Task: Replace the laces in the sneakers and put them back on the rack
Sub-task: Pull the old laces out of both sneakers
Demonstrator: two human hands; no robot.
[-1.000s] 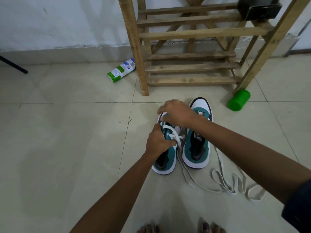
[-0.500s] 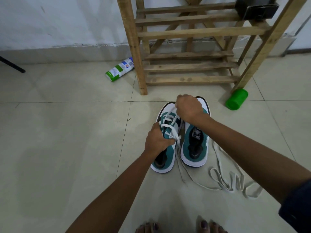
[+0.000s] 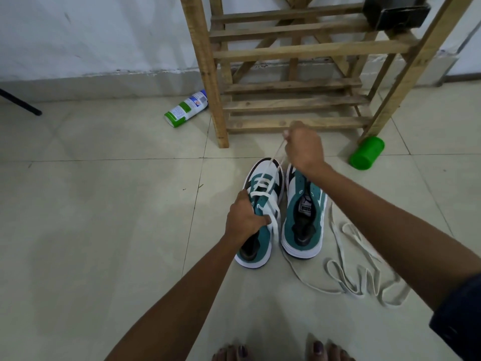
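Two teal-and-white sneakers stand side by side on the tiled floor, toes toward the wooden rack (image 3: pixel 291 105). The left sneaker (image 3: pixel 263 194) carries a white lace (image 3: pixel 263 182) crossed through its eyelets. My left hand (image 3: pixel 243 217) grips this shoe at its tongue and collar. My right hand (image 3: pixel 303 148) is raised above the toes and pinches the lace end, which runs taut down to the shoe. The right sneaker (image 3: pixel 303 217) has no lace in it. A loose white lace (image 3: pixel 348 259) lies coiled on the floor to its right.
A white-and-green bottle (image 3: pixel 186 108) lies by the rack's left leg. A green cup (image 3: pixel 367 152) lies on its side by the right leg. A dark box (image 3: pixel 395 10) sits on the rack's upper shelf. My toes (image 3: pixel 281 351) show at the bottom edge.
My right hand has risen from the left sneaker's eyelets toward the rack, drawing the lace out taut. My left hand has stayed on the shoe.
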